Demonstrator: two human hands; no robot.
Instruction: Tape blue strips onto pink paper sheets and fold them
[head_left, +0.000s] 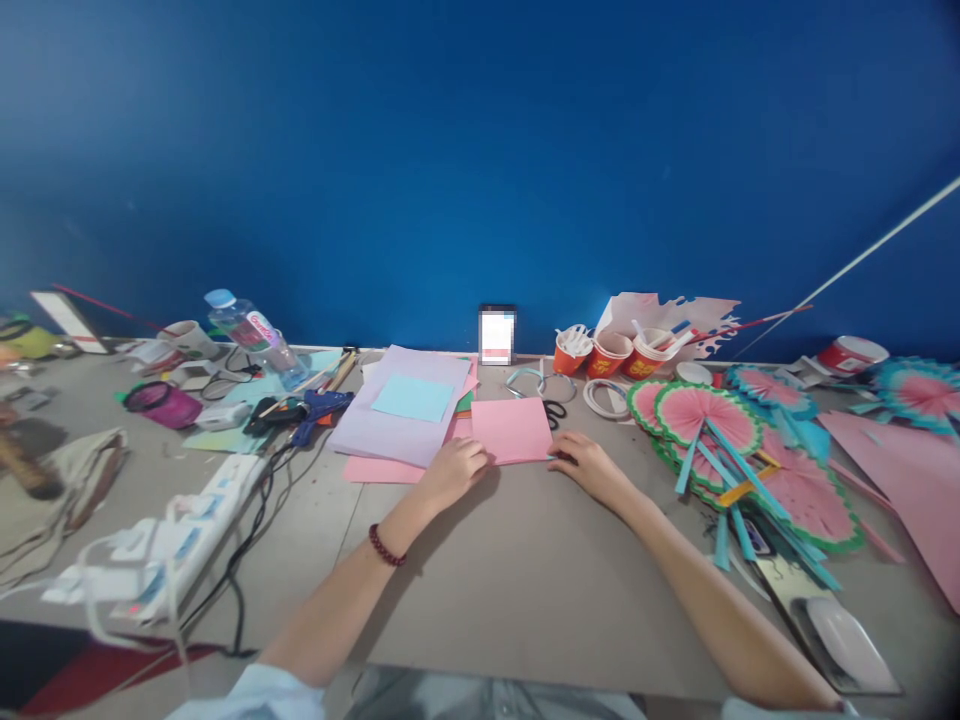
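A pink sheet of paper (511, 430), perhaps folded or stacked, lies between my hands in the middle of the table. My left hand (457, 470) is curled at its lower left corner, with the fingertips on the edge. At the lower right corner, my right hand (586, 464) grips the edge between thumb and fingers. Left of the pink sheet is a pile with lavender paper (352, 430) and a smaller light blue sheet (412, 398) on top. Black-handled scissors (555, 412) lie just behind the pink sheet, partly hidden.
A phone (497, 335) leans against the blue wall. Red paper cups (609, 354) and a tape roll (606, 398) stand behind on the right. Watermelon-patterned paper fans (709, 420) cover the right side. At left are a glue gun (319, 410), bottle (259, 335) and power strip (202, 530) with cables.
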